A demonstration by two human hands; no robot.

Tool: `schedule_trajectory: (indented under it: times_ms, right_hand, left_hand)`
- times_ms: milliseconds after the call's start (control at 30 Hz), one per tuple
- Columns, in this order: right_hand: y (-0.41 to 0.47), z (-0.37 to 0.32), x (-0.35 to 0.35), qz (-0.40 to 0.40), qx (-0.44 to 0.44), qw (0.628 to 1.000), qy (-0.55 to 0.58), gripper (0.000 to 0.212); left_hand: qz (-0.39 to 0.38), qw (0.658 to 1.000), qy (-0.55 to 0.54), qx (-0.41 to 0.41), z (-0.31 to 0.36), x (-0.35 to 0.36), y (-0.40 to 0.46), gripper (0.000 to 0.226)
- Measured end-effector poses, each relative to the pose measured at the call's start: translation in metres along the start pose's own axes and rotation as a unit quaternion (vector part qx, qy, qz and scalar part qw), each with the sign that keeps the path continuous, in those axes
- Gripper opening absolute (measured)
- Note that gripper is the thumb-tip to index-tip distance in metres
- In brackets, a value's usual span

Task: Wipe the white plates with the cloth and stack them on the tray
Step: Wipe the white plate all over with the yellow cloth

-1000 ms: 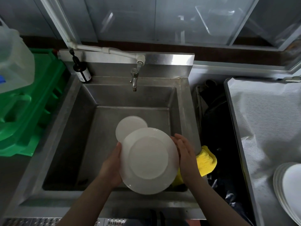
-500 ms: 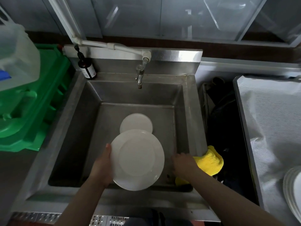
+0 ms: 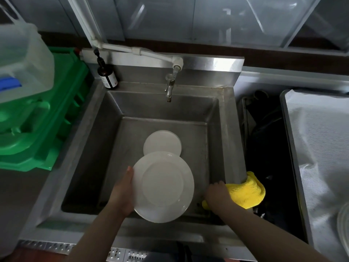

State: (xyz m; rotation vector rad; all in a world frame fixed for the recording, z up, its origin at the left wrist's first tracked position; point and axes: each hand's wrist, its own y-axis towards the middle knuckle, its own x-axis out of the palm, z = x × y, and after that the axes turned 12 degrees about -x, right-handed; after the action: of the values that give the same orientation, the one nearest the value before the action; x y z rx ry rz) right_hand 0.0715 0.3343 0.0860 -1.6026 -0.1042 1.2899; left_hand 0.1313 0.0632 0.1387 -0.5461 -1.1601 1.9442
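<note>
Holding white plate [image 3: 163, 186]: left hand [image 3: 120, 193] | right hand [image 3: 217, 195] grips yellow cloth [image 3: 245, 191]

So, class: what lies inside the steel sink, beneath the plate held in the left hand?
A smaller white plate lies on the bottom of the sink, its near edge covered by the held plate. The sink floor beneath that plate is hidden.

Steel sink [image 3: 229, 118] below glass panels [image 3: 188, 17], green crate [image 3: 56, 110] beside.
</note>
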Motion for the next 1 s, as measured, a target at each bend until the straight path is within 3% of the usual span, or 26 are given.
schedule_trajectory:
  times_ms: [167, 333, 433, 500, 700, 900, 1000]
  right_hand:
    - [-0.004, 0.006, -0.016, 0.026, 0.012, 0.988, 0.149, 0.026]
    - [-0.017, 0.022, -0.031, 0.075, 0.032, 0.947, 0.312, 0.038]
    - [-0.038, 0.036, -0.046, 0.107, 0.03, 0.919, 0.379, 0.032]
    - [-0.052, 0.045, -0.054, 0.144, 0.044, 0.896, 0.418, 0.027]
    - [-0.089, 0.057, -0.073, 0.262, 0.062, 0.811, 0.52, 0.043]
    - [-0.107, 0.037, -0.093, 0.351, 0.057, 0.739, 0.573, 0.032]
    - [-0.104, 0.026, -0.093, 0.375, 0.051, 0.712, 0.591, 0.019]
  left_hand:
    - [-0.011, 1.0, -0.004, -0.001, 0.0, -0.001, -0.001, 0.043]
    - [0.007, 1.0, 0.0, 0.001, 0.004, -0.002, -0.002, 0.044]
    - [0.014, 1.0, 0.005, -0.003, 0.005, -0.004, -0.002, 0.046]
    - [0.02, 1.0, 0.017, 0.003, 0.006, -0.003, -0.004, 0.046]
    - [0.03, 0.997, 0.07, 0.011, 0.013, 0.006, -0.015, 0.047]
    - [-0.004, 0.998, 0.066, 0.019, 0.005, 0.015, -0.023, 0.058]
    - [-0.01, 0.996, 0.083, 0.037, 0.004, 0.021, -0.028, 0.045]
